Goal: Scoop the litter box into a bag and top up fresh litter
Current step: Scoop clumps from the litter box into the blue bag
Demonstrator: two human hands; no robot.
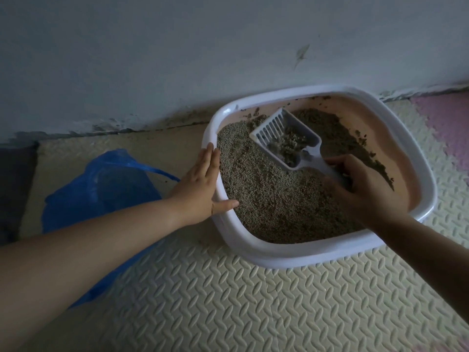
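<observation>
Flooring: cream foam mat (228,301), embossed pattern, under the box and on every side of it. Pink tile (441,123) right of box, toward the back. Wall (177,59): pale, scuffed and stained along the base, directly behind box.

Box (266,257): white rim, pinkish inner wall, rounded-square shape. Sits on mat with its far edge close to wall; contact not discernible.

Litter (266,199): grey-brown granules inside box. Lies deep at the left and near sides, thin at the right, where bare pink wall shows. Darker crumbs stuck to the inner wall at the back of box.

Scoop (272,128): pale plastic, slotted front. Held over the litter at centre-back of box, slotted end toward the back-left corner, handle toward the right. Carries a clump (289,146) of grey litter at the handle end of its bowl.

Right hand (365,189): inside box, right of centre, above the litter. Fingers curled round the scoop handle, gripping it.

Left hand (200,184): at the left rim of box. Fingers straight and together, laid flat along the rim; thumb stretched over the rim, tip at the litter's edge. Grips nothing, rests on box.

Bag (101,189): blue plastic, crumpled, on mat just left of box, partly hidden by the left forearm. Mouth not discernible.

Dark grey patch (15,189): far left of box, at the frame edge; kind not discernible.
</observation>
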